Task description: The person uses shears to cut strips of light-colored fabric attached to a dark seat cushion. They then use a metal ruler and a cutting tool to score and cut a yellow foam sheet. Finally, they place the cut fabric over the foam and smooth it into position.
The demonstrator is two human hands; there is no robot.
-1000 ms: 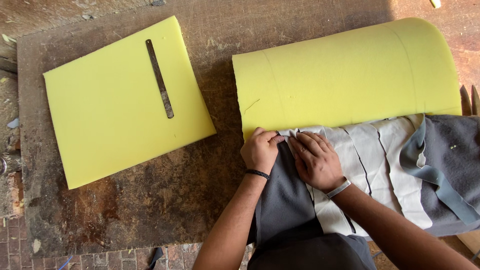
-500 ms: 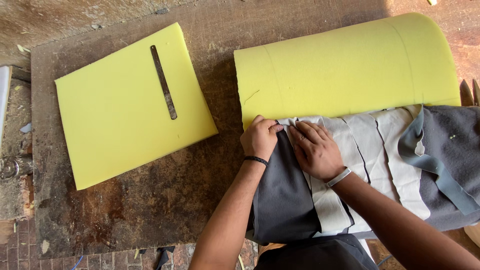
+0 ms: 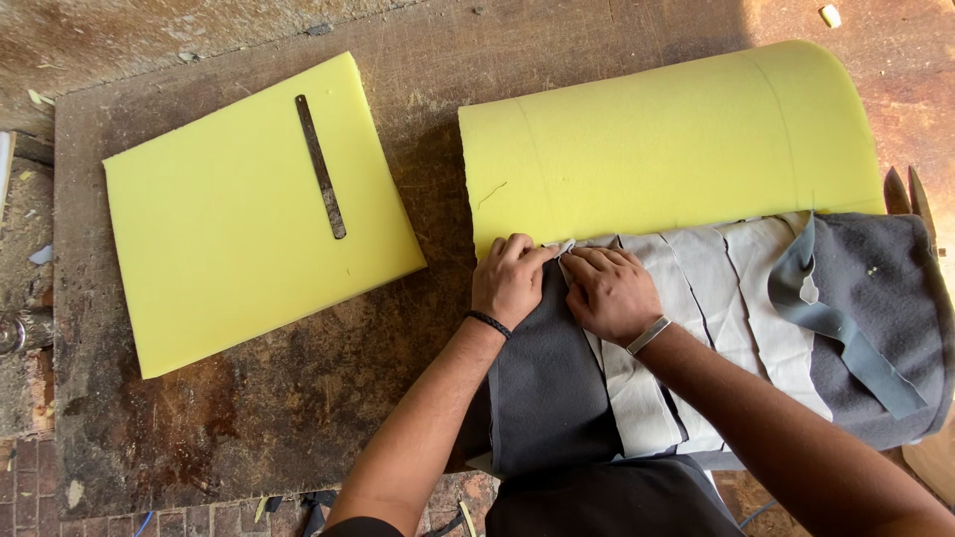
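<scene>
A thick yellow foam pad (image 3: 667, 139) lies on the worn wooden board, its near edge under a grey and off-white fabric cover (image 3: 696, 328). My left hand (image 3: 509, 281) pinches the cover's corner at the foam's front left edge. Right beside it, my right hand (image 3: 609, 293) presses down on the same fabric edge, fingers curled. The two hands almost touch. A loose grey strip (image 3: 846, 338) trails across the cover at the right.
A second, flat yellow foam sheet (image 3: 249, 214) lies at the left with a narrow metal ruler (image 3: 320, 166) on top. The dark wooden board (image 3: 298, 398) carries everything. Brick floor shows along the bottom left edge. A wooden object pokes in at the far right (image 3: 910, 194).
Both hands stay on the fabric corner at the foam's edge, with small finger shifts. The camera view has drifted slightly, so everything sits a little lower and rightward in frame.
</scene>
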